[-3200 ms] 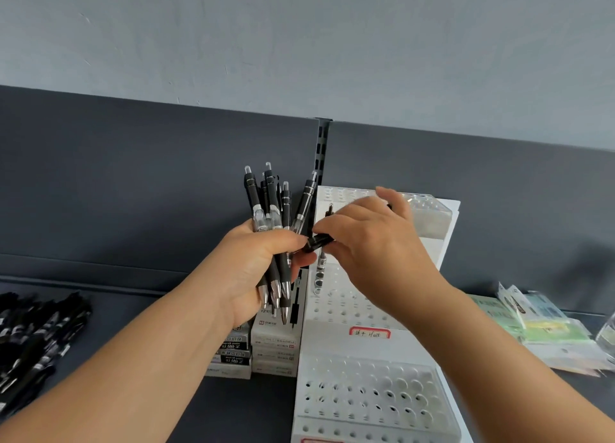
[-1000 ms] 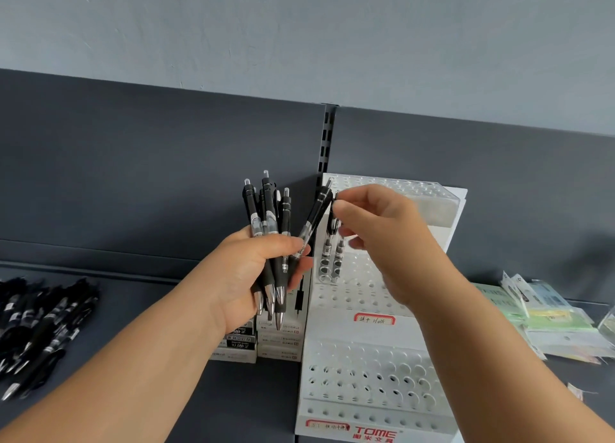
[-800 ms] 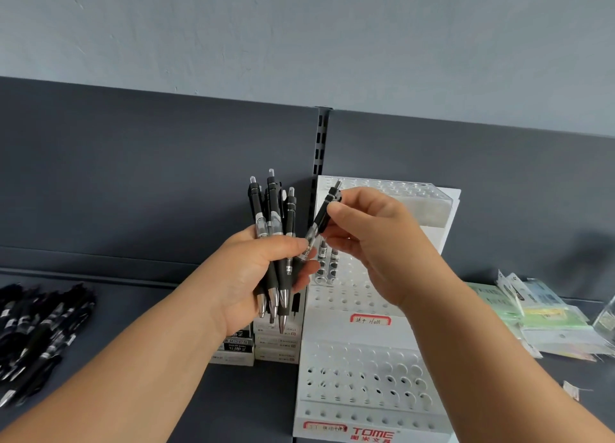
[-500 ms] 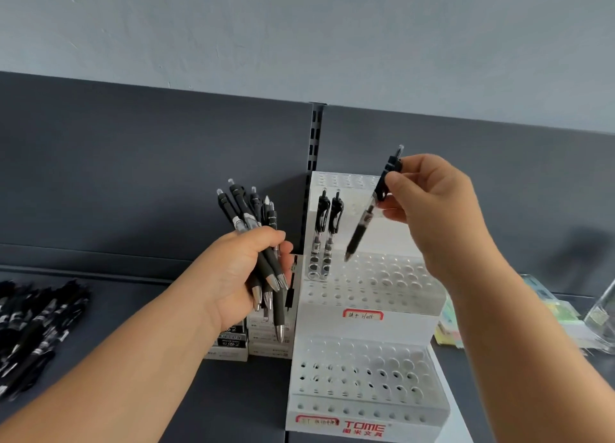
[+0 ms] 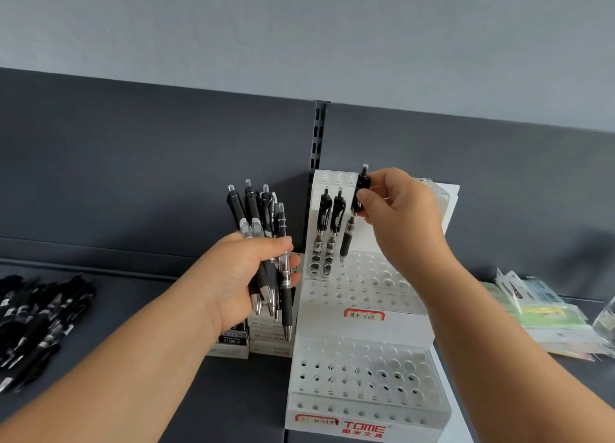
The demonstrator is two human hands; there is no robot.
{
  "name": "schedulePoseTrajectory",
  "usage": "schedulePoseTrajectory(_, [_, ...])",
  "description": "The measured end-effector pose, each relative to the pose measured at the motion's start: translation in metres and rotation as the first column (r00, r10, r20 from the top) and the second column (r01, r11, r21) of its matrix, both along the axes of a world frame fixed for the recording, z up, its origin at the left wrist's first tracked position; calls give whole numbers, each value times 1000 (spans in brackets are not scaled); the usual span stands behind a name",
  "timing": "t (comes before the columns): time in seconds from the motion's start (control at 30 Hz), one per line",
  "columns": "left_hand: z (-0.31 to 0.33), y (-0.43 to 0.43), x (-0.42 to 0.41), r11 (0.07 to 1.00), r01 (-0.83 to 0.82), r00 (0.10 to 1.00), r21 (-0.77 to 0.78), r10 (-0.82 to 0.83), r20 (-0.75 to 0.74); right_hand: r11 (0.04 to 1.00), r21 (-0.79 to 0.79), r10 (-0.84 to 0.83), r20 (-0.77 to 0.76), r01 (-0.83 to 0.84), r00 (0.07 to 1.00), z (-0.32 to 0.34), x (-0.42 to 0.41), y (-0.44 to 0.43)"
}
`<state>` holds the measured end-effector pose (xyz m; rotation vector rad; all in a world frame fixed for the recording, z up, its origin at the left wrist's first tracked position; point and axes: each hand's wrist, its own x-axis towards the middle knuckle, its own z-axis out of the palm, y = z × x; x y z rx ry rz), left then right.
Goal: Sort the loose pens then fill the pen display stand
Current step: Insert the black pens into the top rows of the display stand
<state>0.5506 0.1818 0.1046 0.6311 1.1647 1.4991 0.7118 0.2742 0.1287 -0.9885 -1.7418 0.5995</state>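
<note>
Right hand (image 5: 399,223) above seemingly metal shelf (image 5: 239,402)

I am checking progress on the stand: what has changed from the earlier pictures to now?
The right hand pulled one pen from the bundle in the left hand, carried it right and brought it down, tip first, beside the two pens standing in the stand. Unchanged: the left hand grips the bundle, the pile lies at the left.

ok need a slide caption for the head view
Right hand pinches a pen over the display stand; left hand grips spare pens.
</note>
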Motion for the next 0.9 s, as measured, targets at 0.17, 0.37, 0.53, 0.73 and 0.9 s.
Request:
schedulePoseTrajectory(0.17, [2, -1, -3, 1000, -3, 999, -26, 2, -38, 998, -37, -50, 131, 56, 990, -17, -6, 4])
schedulePoseTrajectory(0.37, [2, 0, -5, 999, -23, 999, -29, 21, -47, 995, -25, -93, 164, 98, 982, -21, -6, 1])
schedulePoseTrajectory(0.53, [3, 0, -1, 1000, 13, 999, -15, -12, 30, 992, -10, -121, 232, 127, 965, -21, -2, -4])
schedulePoseTrajectory(0.73, [7, -2, 3, 996, 93, 995, 7, -92, -27, 995, -87, 52, 28, -50, 998, -3, -8, -31])
schedulePoseTrajectory(0.9, [11, -4, 10, 985, 165, 985, 54, -162, -53, 809, -463, 316, -179, -363, 932, 0, -15, -37])
